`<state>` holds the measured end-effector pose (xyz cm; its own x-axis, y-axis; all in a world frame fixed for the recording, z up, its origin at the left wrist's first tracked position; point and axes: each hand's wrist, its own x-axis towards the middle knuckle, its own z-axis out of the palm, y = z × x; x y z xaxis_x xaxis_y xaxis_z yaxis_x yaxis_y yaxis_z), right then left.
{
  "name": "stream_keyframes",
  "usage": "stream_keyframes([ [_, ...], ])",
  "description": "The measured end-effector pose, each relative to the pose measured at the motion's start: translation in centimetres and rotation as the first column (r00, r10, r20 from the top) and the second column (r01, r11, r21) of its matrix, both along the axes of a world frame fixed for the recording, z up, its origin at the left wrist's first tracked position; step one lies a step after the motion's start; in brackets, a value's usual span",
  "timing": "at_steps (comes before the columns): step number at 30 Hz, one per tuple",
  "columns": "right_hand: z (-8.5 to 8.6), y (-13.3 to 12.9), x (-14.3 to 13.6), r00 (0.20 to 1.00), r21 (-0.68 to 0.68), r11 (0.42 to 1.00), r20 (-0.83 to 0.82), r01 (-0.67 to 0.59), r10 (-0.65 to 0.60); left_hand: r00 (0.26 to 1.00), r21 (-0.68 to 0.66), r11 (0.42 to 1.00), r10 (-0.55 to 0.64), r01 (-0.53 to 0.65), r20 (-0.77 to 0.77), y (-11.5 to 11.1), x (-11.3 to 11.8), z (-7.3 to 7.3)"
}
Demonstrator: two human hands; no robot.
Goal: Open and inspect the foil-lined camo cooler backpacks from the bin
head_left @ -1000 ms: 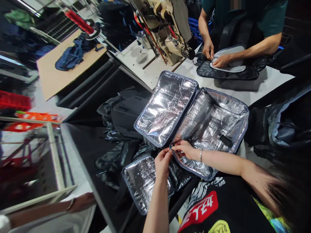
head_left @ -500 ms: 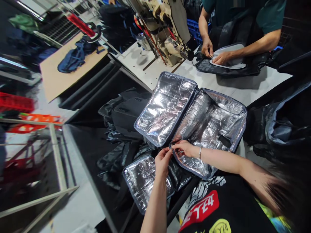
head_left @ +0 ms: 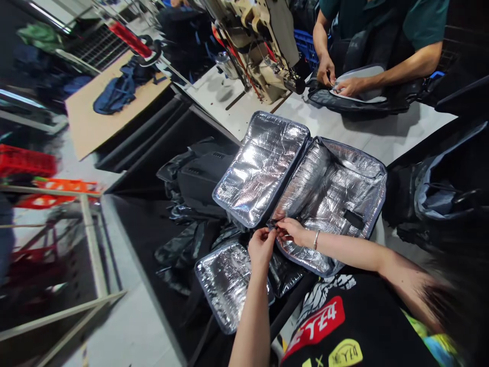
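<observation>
— Left hand (head_left: 261,247)?
— Fingers pinched shut on the near edge of the open foil-lined bag (head_left: 332,196), right at the hinge corner between lid and body.
— Right hand (head_left: 292,230)?
— Just beside the left, almost touching; fingers closed on the same edge, bracelet at the wrist.
— Bag itself?
— Spread open on the white bench (head_left: 382,140), lid (head_left: 262,168) folded out to the left.
— Nearby?
— Smaller foil panel (head_left: 225,280) below the left wrist, on a heap of black bags (head_left: 198,178). Sewing machine (head_left: 263,56) beyond, with another person's hands (head_left: 338,81) on a grey-and-black piece.
</observation>
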<state>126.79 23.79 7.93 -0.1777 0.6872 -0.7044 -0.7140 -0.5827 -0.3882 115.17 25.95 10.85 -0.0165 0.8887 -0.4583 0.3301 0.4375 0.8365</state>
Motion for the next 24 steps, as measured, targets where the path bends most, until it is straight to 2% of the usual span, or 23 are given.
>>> stream_keyframes([
  [4, 0.4, -0.4, -0.5, 1.0, 0.023, 1.0, 0.016, 0.013, -0.013, 0.995, -0.051, 0.999, 0.018, -0.013, 0.099, -0.4, -0.4, -0.3],
  [9, 0.3, -0.3, -0.2, 0.999, 0.032, 0.998, -0.013, -0.047, 0.047, 0.983, -0.091, 0.996, 0.005, 0.012, 0.183, -0.6, -0.9, -0.3],
  [12, 0.0, 0.0, -0.4, 0.997, 0.031, 0.997, -0.024, -0.067, 0.067, 0.98, -0.081, 0.997, -0.002, 0.019, 0.197, -0.6, -1.1, -0.5],
  [17, -0.4, 0.0, -1.0, 1.0, -0.002, 1.0, -0.021, -0.014, 0.014, 0.981, -0.057, 0.998, -0.009, 0.02, 0.192, -0.7, -1.1, -0.7],
  [24, -1.0, 0.1, -0.4, 0.993, -0.03, 0.999, -0.11, -0.035, 0.032, 0.974, -0.144, 0.989, -0.006, 0.039, 0.225, -0.4, -1.4, -0.6],
])
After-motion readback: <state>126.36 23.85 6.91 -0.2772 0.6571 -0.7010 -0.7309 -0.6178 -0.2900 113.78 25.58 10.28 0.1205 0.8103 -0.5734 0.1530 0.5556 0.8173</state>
